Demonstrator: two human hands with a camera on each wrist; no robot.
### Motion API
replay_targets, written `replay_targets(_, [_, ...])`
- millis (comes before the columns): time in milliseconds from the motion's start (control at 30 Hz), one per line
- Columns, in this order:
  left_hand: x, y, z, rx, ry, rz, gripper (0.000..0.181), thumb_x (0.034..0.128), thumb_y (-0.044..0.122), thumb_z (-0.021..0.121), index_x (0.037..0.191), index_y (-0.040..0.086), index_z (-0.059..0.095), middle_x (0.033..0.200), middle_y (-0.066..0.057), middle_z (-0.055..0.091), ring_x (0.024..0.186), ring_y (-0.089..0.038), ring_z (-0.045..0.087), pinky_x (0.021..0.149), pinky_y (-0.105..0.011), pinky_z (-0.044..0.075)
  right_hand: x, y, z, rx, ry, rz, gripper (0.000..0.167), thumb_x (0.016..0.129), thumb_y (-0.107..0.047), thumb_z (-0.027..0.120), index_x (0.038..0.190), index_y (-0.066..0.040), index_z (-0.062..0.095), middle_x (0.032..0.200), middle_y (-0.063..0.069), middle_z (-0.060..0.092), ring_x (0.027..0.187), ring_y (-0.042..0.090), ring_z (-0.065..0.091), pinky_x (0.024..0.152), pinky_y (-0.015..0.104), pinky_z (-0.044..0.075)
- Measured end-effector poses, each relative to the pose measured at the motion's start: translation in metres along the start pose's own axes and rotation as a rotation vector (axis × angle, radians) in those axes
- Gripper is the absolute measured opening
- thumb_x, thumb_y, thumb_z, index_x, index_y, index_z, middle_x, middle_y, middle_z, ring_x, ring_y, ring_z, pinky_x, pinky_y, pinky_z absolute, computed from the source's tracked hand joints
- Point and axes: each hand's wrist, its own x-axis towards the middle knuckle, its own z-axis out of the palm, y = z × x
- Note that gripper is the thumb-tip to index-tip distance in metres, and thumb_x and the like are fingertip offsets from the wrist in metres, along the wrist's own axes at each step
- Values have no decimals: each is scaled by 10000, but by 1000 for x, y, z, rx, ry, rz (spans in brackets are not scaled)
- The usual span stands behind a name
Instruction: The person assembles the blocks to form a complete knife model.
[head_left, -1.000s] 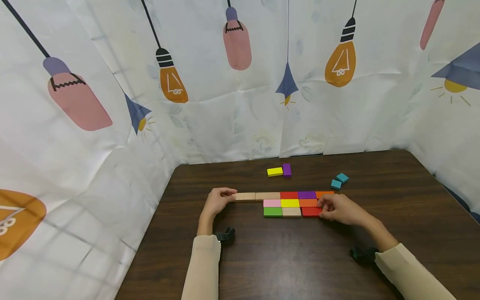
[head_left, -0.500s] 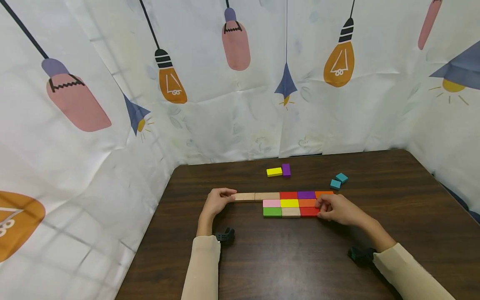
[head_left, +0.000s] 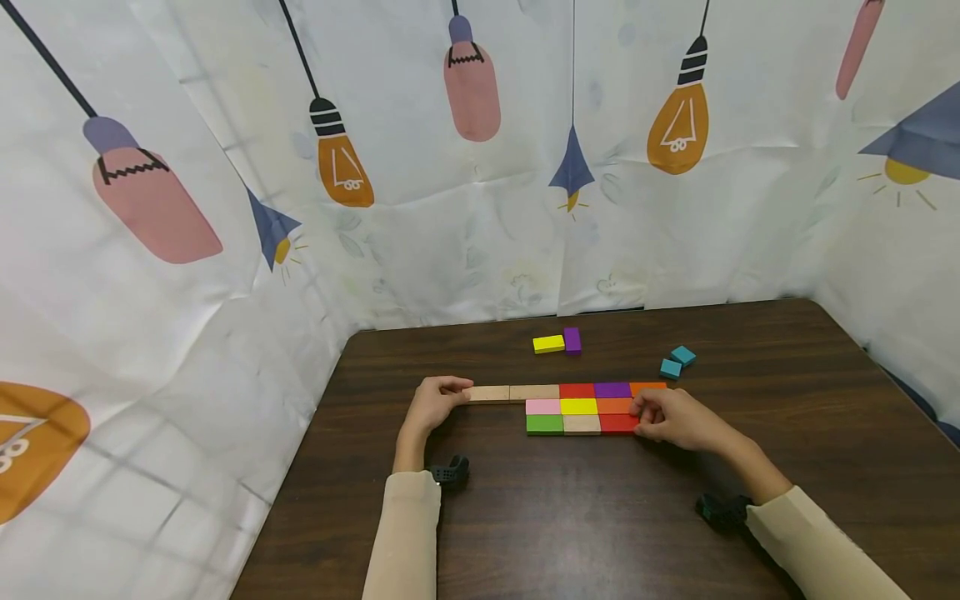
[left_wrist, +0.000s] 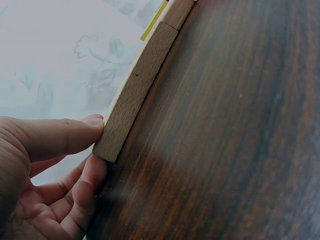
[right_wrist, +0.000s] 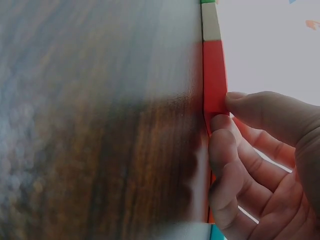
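Coloured wooden blocks lie flat in three touching rows. My left hand [head_left: 437, 402] holds the free left end of a plain wooden block [left_wrist: 137, 90], thumb at its corner and fingers curled by its end. Another plain block [head_left: 534, 392], then red, purple and orange ones, continue that back row. The middle row has pink [head_left: 543, 407], yellow [head_left: 579, 407] and orange blocks. In the front row, green [head_left: 544, 424] and plain blocks meet a red block [right_wrist: 215, 75]. My right hand [head_left: 678, 418] grips the red block's right end between thumb and curled fingers, partly covering the rows' right side.
Behind the rows, a yellow block [head_left: 548, 344] touches a purple block [head_left: 573, 341]. Two small teal blocks [head_left: 671, 369] lie at the back right. The brown table [head_left: 570, 517] is enclosed by a white curtain [head_left: 465, 250] printed with lamps.
The front red block has slid left against the plain block, closing a narrow gap, and my right hand has moved slightly left with it. My left hand looks still.
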Motion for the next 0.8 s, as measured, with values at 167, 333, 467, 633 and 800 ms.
replay_targets(167, [0, 0, 0, -3, -1, 0, 177, 960, 181, 731, 1123, 175, 799, 1070, -65, 738, 884, -209, 637, 810, -387, 533, 0, 1, -1, -8, -5, -4, 213, 930, -215, 766, 1058, -90, 651, 777, -69, 598, 675, 35, 520, 629, 222, 458])
replay_targets(333, [0, 0, -1, -5, 3, 0, 184, 959, 179, 733, 1131, 174, 797, 1067, -66, 736, 882, -216, 635, 808, -386, 531, -2, 2, -5, 8, -12, -28, 214, 930, -212, 765, 1066, -85, 657, 794, -65, 610, 687, 33, 531, 635, 224, 466])
replay_targets(467, [-1, 0, -1, -3, 6, -3, 181, 960, 179, 732, 1128, 177, 798, 1071, -62, 736, 879, -212, 632, 805, -380, 530, -4, 1, -10, 34, -6, -35, 194, 949, -205, 743, 1078, -83, 664, 832, -51, 644, 700, 47, 556, 635, 237, 491])
replay_targets(633, [-1, 1, -1, -7, 0, -3, 185, 958, 182, 735, 1131, 173, 798, 1070, -66, 736, 879, -213, 633, 805, -383, 533, -5, -5, -16, 39, 42, -15, 194, 958, -234, 736, 1081, -103, 663, 873, -46, 651, 755, 71, 585, 674, 243, 521])
replay_targets(800, [-1, 0, 0, -5, 3, -2, 188, 957, 184, 737, 1133, 166, 799, 1067, -65, 740, 874, -210, 632, 797, -378, 530, 2, -12, -22, 39, 111, -60, 156, 966, -212, 728, 1063, -104, 671, 864, -40, 640, 764, 89, 572, 667, 237, 498])
